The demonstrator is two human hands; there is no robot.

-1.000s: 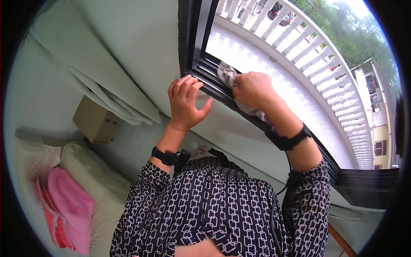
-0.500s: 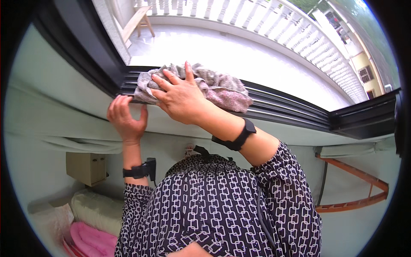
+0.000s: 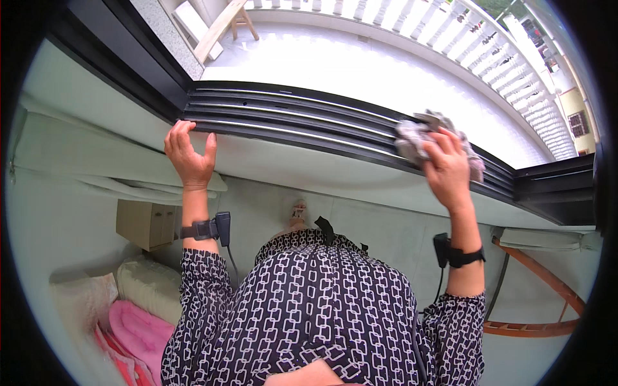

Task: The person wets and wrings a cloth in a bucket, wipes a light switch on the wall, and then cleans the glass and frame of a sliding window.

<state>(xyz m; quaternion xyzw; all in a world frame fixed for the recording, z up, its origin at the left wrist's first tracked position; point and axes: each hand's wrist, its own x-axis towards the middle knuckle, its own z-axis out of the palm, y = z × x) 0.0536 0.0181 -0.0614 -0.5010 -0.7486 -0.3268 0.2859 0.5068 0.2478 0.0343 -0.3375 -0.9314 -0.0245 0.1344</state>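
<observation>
A bunched grey and pinkish cloth (image 3: 413, 138) lies over the black window track (image 3: 290, 116), toward its right part. My right hand (image 3: 447, 168) presses on the cloth with its fingers curled over it. At the track's left corner my left hand (image 3: 191, 157) rests its fingertips on the near edge of the frame, thumb held apart, nothing in it. Between my hands the parallel metal rails of the track show bare. The folds of the cloth hide part of the rails at the right.
Beyond the window lie a pale balcony floor (image 3: 335, 55), a white balustrade (image 3: 476, 51) and a wooden stool (image 3: 222, 29). Inside, a small cabinet (image 3: 138, 224) and pink bedding (image 3: 138, 328) are at the left, and a brown wooden frame (image 3: 541, 273) at the right.
My right hand has swept the cloth along the track from the left corner to the right part, uncovering the left rails. My left hand stays at the corner.
</observation>
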